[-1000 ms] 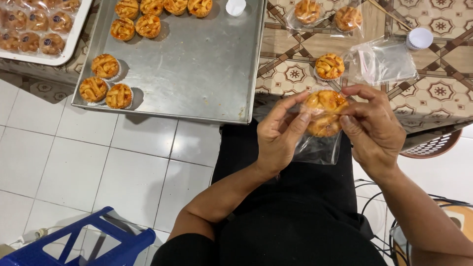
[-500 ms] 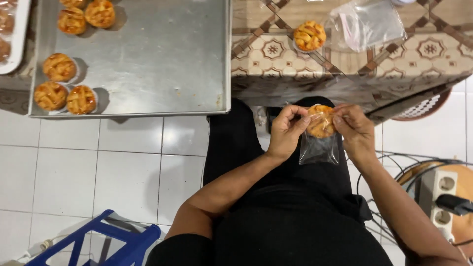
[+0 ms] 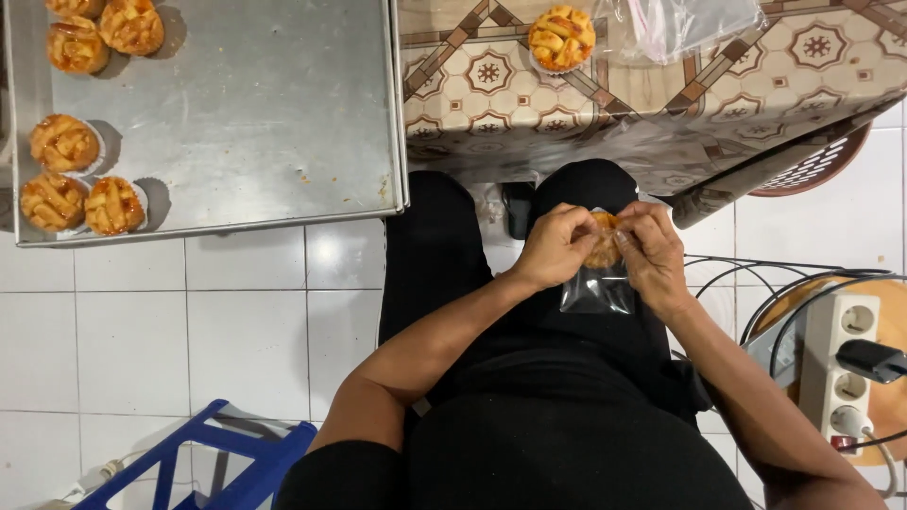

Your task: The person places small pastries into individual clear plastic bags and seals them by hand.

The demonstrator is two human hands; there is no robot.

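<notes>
Over the lap, the left hand (image 3: pixel 556 247) and right hand (image 3: pixel 652 257) pinch the mouth of a small clear bag (image 3: pixel 595 288), fingers closed on its rim with a lattice-topped tart (image 3: pixel 603 241) sitting at the opening, not yet down inside. So this one looks only half bagged. Five tarts wait on the steel tray (image 3: pixel 255 113), another bare tart (image 3: pixel 561 38) sits on the patterned counter (image 3: pixel 737 85) beside a heap of clear bags (image 3: pixel 694 21). No labels that I can see.
</notes>
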